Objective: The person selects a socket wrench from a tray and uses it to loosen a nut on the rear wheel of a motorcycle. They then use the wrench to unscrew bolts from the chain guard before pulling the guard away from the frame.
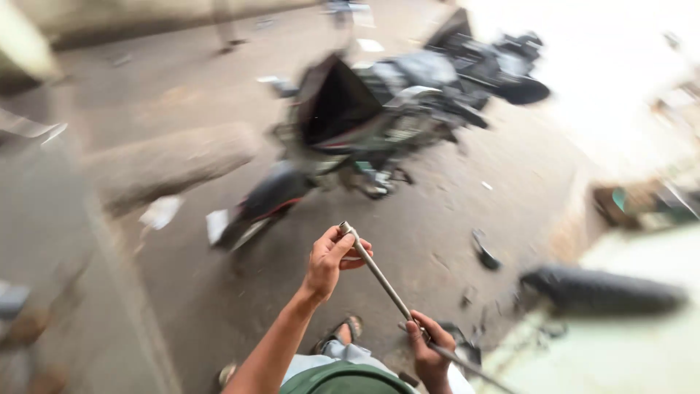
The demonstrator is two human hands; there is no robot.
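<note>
A long thin metal rod (383,281) with a socket-like end runs from upper left to lower right in front of me. My left hand (332,259) is closed around its upper end. Lower down the shaft, my right hand (430,350) grips the same rod. Beyond the hands a dark motorcycle (364,124) lies tilted on the concrete floor, its wheel toward me. The whole view is motion-blurred.
A black tyre (605,292) lies at the right beside a pale green surface (642,343). A concrete block (168,164) sits at the left, with white scraps (160,211) near it. Small dark parts (485,252) litter the floor. My sandalled foot (343,332) shows below.
</note>
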